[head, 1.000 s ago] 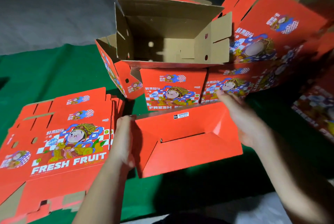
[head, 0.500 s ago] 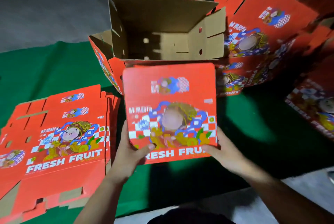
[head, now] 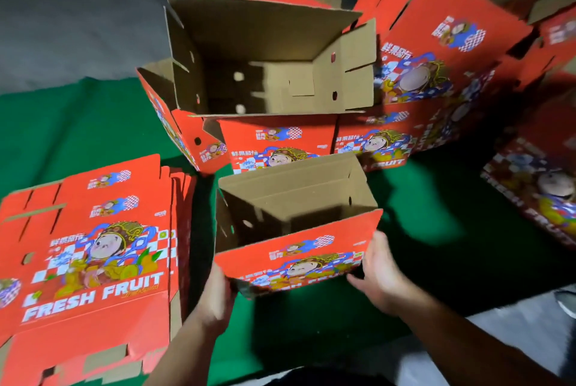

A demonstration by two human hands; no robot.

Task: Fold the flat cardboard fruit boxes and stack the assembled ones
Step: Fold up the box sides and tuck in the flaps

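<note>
I hold an assembled red fruit box [head: 296, 257] upright, its brown inside facing up, above the green cloth. My left hand [head: 216, 295] grips its lower left corner and my right hand [head: 378, 273] grips its lower right corner from underneath. Behind it stands a stack of assembled boxes, the top one [head: 265, 55] open with its brown inside showing. A pile of flat printed boxes [head: 90, 248] lies at the left.
More red boxes [head: 436, 52] lean at the back right, and another [head: 536, 186] lies at the right edge. A green cloth [head: 78, 123] covers the floor, with grey floor [head: 514, 332] at the lower right.
The box in my hands has turned from bottom-up, through its printed face towards me, to open side up. Both hands shifted to its lower corners.
</note>
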